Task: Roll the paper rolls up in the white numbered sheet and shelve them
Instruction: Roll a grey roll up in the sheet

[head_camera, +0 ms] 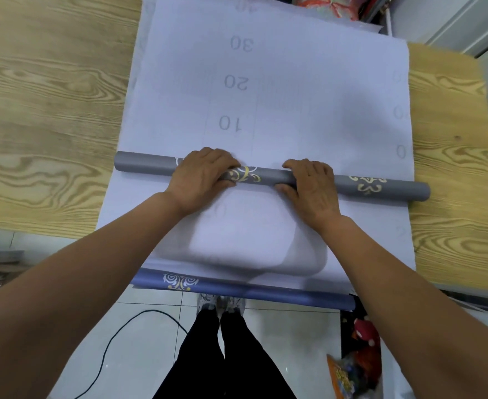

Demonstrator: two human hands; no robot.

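Below, at bottom centre: person's black trousers [222,358] over white tiled floor [294,335]; black cable [107,344] looping at lower left. Above that, blue patterned paper roll [237,289] lying along near table edge, partly under hanging edge of white numbered sheet [294,96]. Mid-frame: grey paper roll with gold ornament [268,177] lying crosswise on sheet. Left hand [201,180] and right hand [312,188] side by side, fingers curled over roll, gripping it. Beyond, upside-down numerals 10, 20, 30 toward top. Wood-grain table [50,110] at left and right.
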